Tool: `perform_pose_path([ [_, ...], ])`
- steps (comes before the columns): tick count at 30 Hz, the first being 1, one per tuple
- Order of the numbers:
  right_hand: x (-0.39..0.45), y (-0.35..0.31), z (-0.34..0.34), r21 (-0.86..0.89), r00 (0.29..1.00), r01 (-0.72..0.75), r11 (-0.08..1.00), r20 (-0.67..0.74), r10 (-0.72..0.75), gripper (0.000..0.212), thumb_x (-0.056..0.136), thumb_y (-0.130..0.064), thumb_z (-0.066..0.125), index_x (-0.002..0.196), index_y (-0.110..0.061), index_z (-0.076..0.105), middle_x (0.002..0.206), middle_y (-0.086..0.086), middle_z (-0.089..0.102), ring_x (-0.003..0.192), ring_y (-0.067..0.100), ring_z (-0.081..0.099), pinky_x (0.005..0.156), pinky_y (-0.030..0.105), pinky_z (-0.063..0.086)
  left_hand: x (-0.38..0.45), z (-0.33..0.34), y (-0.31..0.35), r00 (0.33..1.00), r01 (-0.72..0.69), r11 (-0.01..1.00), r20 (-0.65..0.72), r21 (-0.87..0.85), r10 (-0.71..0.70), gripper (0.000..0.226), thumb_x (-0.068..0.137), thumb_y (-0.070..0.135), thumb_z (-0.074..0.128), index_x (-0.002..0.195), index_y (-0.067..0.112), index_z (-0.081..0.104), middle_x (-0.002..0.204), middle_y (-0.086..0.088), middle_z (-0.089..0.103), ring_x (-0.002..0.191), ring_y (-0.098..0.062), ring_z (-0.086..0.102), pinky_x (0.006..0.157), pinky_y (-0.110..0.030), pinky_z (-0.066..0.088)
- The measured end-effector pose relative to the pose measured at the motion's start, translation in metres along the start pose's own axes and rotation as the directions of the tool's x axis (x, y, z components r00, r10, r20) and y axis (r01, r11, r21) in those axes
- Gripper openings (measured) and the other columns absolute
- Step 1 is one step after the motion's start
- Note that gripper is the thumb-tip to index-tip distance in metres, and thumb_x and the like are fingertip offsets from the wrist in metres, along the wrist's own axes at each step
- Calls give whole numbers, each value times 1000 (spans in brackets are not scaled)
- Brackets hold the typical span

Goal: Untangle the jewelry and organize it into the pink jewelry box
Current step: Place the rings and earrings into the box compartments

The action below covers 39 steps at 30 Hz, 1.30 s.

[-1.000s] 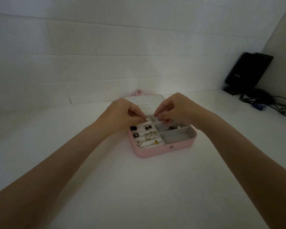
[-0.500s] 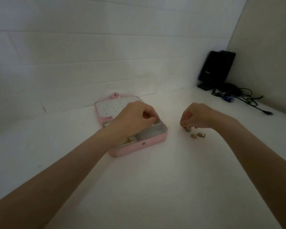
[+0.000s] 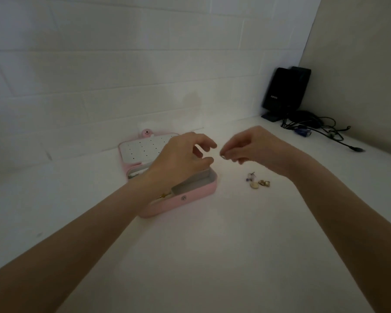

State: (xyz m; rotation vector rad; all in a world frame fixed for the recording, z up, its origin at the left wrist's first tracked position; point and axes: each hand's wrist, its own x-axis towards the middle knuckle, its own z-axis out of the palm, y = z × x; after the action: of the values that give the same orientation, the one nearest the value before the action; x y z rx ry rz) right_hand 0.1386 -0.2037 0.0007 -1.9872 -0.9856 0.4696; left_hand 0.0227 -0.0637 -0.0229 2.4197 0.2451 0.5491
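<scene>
The pink jewelry box [image 3: 190, 196] lies open on the white table, its white dotted lid [image 3: 142, 149] flat behind it. My left hand [image 3: 181, 157] hovers over the box with fingers loosely curled, holding nothing, and hides most of the compartments. A gold star piece [image 3: 163, 195] shows in the box beside my wrist. My right hand [image 3: 251, 149] is raised just right of the box and pinches a small earring [image 3: 222, 157] between its fingertips. A few loose earrings [image 3: 259, 182] lie on the table right of the box, under my right hand.
A black device [image 3: 284, 91] stands in the far right corner with a tangle of dark cables [image 3: 321, 129] trailing along the table. White brick wall runs behind; a beige wall closes the right side.
My right hand has lifted off the loose earrings with one pinched and come toward the box. My left hand has opened its fingers above the box. The view has shifted slightly.
</scene>
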Motion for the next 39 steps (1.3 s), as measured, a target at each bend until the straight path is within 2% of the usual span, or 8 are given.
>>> perform_pose_path([
  [6,4,-28,29,331,987,-33,943,160,-22,15,82,8,60,79,-5,67,70,6,62,60,9,56,65,19,48,-13,-26,-12,997,-39,991,-66,130,48,7,80,31,70,83,25,72,72,16,61,69,2,55,69,-15,43],
  [14,21,-45,55,350,958,-153,924,282,52,14,81,7,62,89,-5,62,68,7,58,58,11,55,59,21,49,-34,-51,-26,986,-43,990,-152,138,64,4,77,23,73,78,26,73,66,19,62,68,-3,58,72,-22,47],
  [16,24,-47,57,464,964,-162,871,264,39,12,84,5,60,91,-4,63,69,8,63,59,12,57,58,19,50,-36,-56,-29,983,77,994,-161,-82,-90,7,77,19,73,72,24,72,66,13,64,63,2,58,63,-10,45],
  [19,27,-48,62,558,977,-111,822,211,-12,9,86,-1,60,94,-3,65,79,9,69,64,11,60,62,17,52,-39,-63,-34,936,244,806,-85,-539,-341,4,80,15,70,76,16,72,65,8,67,60,3,57,61,-12,45],
  [22,30,-51,73,466,987,4,885,142,-79,7,84,-4,64,89,-2,69,82,8,69,67,8,59,65,17,50,-41,-64,-39,916,263,712,-64,-651,-397,7,83,16,66,80,15,72,67,9,69,62,1,58,68,-18,46],
  [28,38,-54,92,408,991,128,904,-14,-134,4,80,-5,69,84,-6,71,66,-2,67,62,6,57,62,18,49,-43,-67,-49,905,176,832,-245,-526,-347,15,82,12,67,70,19,71,59,10,67,55,4,56,55,-7,43],
  [33,49,-55,101,458,987,74,886,91,-130,6,81,-8,68,86,-5,71,72,2,66,62,8,52,60,19,46,-47,-75,-58,959,96,920,-212,-379,-188,14,81,13,69,71,23,70,69,7,70,66,2,63,59,-6,45],
  [39,51,-57,99,-162,917,-18,987,390,80,7,75,-17,75,69,-20,75,67,9,53,63,20,38,57,25,35,-53,-96,-88,995,79,995,65,-59,-75,12,78,20,74,76,31,72,76,7,66,69,-8,51,63,-11,38],
])
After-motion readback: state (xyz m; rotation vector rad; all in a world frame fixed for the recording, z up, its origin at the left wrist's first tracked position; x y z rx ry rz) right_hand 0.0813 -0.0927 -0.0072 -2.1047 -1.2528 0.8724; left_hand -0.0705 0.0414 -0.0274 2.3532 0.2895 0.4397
